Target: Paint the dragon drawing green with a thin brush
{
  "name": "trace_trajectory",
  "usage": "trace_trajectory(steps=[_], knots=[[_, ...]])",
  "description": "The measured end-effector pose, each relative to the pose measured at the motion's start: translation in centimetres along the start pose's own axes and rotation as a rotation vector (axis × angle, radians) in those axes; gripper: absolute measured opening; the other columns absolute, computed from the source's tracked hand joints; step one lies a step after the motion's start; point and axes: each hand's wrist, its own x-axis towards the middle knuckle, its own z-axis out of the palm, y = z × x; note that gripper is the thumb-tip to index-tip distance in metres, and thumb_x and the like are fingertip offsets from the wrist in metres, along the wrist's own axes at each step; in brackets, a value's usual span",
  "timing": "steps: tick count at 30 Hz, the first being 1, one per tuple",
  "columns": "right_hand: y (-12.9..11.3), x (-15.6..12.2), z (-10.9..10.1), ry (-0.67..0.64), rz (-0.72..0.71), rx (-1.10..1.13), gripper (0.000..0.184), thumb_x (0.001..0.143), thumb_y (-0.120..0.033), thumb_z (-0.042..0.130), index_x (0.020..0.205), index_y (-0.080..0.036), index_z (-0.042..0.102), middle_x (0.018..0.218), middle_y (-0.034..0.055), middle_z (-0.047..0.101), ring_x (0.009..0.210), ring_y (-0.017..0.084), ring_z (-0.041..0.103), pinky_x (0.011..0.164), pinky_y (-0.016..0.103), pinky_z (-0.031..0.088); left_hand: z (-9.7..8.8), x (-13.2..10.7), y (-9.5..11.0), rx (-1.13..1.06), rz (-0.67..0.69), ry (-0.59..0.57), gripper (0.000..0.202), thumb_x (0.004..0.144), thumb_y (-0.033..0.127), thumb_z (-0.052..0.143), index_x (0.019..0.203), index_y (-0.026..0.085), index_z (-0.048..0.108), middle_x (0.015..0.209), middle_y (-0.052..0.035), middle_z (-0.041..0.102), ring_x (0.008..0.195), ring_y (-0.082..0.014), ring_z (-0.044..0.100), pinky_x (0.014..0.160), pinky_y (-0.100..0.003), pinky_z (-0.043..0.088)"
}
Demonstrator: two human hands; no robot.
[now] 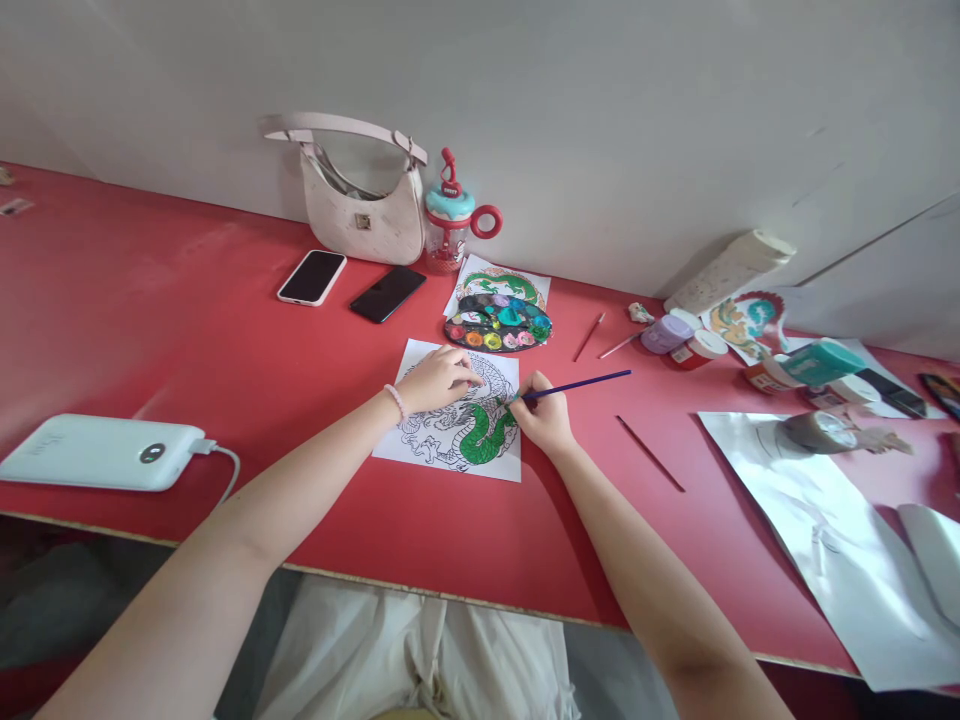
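A white sheet with a dragon line drawing lies on the red table, part of the dragon's body painted green. My left hand rests on the sheet's upper part with its fingers loosely stretched out, holding nothing. At the sheet's right edge, my right hand is closed around a blue paintbrush, its handle pointing right. The brush tip is by the green paint, mostly hidden by my fingers. Just beyond the sheet sits a black paint palette with several colours, partly covering a painted dragon picture.
Two phones, a white handbag and a lidded cup stand behind. To the right lie a thin brush, paint jars and a large white sheet. A power bank with a cable lies left.
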Motion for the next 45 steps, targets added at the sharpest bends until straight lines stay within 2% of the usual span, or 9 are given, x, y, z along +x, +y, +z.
trace_trajectory(steps=[21, 33, 39, 45], knots=[[0.25, -0.13, 0.06, -0.011, -0.024, -0.019, 0.012, 0.061, -0.015, 0.047, 0.061, -0.021, 0.037, 0.05, -0.0071, 0.036, 0.046, 0.007, 0.032, 0.045, 0.022, 0.026, -0.05, -0.03, -0.04, 0.003, 0.0, -0.002, 0.028, 0.083, 0.019, 0.046, 0.098, 0.029, 0.068, 0.094, -0.0028, 0.056, 0.094, -0.017, 0.047, 0.088, -0.035, 0.039], [0.18, 0.0, 0.05, 0.016, 0.023, -0.032, 0.013, 0.061, -0.016, 0.047, 0.061, -0.021, 0.035, 0.05, -0.0072, 0.035, 0.045, 0.007, 0.032, 0.045, 0.022, 0.026, 0.13, 0.02, -0.27, -0.002, 0.001, -0.012, 0.03, 0.083, 0.018, 0.045, 0.1, 0.03, 0.067, 0.096, -0.0031, 0.055, 0.094, -0.0166, 0.047, 0.088, -0.035, 0.039], [0.34, -0.06, 0.08, -0.022, 0.004, -0.021, 0.013, 0.061, -0.016, 0.047, 0.062, -0.021, 0.036, 0.051, -0.007, 0.036, 0.047, 0.008, 0.033, 0.046, 0.022, 0.027, 0.28, 0.0, -0.35, 0.012, 0.015, 0.015, 0.029, 0.083, 0.018, 0.046, 0.099, 0.029, 0.068, 0.095, -0.0031, 0.055, 0.093, -0.0162, 0.048, 0.088, -0.035, 0.04], [0.32, -0.04, 0.03, -0.003, 0.008, -0.013, 0.012, 0.061, -0.016, 0.046, 0.062, -0.021, 0.036, 0.051, -0.0065, 0.036, 0.048, 0.008, 0.035, 0.047, 0.022, 0.029, 0.32, 0.06, -0.39, 0.026, 0.035, 0.029, 0.029, 0.083, 0.018, 0.046, 0.099, 0.028, 0.068, 0.096, -0.0034, 0.055, 0.092, -0.0161, 0.048, 0.088, -0.034, 0.04]])
